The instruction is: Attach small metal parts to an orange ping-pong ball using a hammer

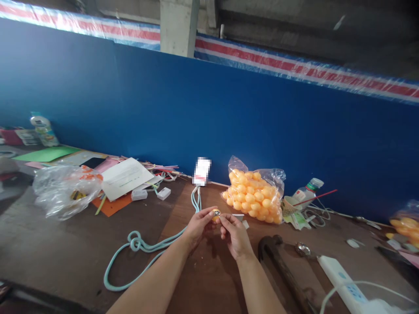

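Observation:
Both my hands meet over the brown table [209, 279] a little ahead of me. My left hand [197, 225] is curled round a small orange ball [215, 213] with a dark mark on it. My right hand [233, 233] pinches at the same ball from the right, fingertips pressed together against it. Just beyond my hands lies a clear plastic bag of many orange balls [254, 196]. A light blue cable [140, 246] runs in loops to the left of my left forearm.
A white power strip [340, 277] and a dark curved tool [281, 266] lie at the right. A crumpled plastic bag [63, 187], papers [126, 176] and small white boxes sit at the left. A bottle [307, 191] lies by the blue wall [209, 113].

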Demonstrator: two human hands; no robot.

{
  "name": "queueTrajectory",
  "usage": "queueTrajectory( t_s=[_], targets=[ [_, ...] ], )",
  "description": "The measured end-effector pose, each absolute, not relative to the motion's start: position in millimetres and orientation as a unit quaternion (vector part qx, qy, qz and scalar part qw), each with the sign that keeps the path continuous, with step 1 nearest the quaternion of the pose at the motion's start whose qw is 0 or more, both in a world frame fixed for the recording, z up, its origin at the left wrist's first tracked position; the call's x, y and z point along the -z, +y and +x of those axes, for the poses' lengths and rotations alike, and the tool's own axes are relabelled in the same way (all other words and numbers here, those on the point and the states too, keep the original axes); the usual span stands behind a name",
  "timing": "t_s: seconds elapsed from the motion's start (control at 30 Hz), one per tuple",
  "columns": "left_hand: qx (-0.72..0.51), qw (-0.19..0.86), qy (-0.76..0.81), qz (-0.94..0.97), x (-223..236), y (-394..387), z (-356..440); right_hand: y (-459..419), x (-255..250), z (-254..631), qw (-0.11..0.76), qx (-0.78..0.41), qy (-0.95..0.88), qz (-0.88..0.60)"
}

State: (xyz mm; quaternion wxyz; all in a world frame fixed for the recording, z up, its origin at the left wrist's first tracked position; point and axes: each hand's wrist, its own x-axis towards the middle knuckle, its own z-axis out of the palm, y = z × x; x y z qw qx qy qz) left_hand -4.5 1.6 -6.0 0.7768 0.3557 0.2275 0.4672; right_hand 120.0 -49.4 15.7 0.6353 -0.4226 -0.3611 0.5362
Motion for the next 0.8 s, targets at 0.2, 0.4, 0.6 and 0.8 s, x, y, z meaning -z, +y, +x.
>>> queueTrajectory(
  t_s=[0.2, 0.4, 0.6, 0.8],
  targets=[
    [-0.467, 0.779, 0.224, 0.354, 5.1, 1.3, -4.9, -49.5, -15.1, 120.6, 0.633, -0.535, -0.362, -0.426],
    [-0.466, 0.774, 0.236, 0.358, 4.1, 1.3, -4.5, -49.1, -16.2, 119.9, 0.634, -0.535, -0.358, -0.428],
    [-0.464, 0.777, 0.240, 0.352, 3.2, 1.1, -4.8, -48.9, -13.9, 120.5, 0.636, -0.532, -0.366, -0.423],
    [-0.466, 0.773, 0.246, 0.353, 5.0, 2.1, -4.2, -48.6, -14.3, 120.5, 0.632, -0.535, -0.365, -0.426]
  ],
)
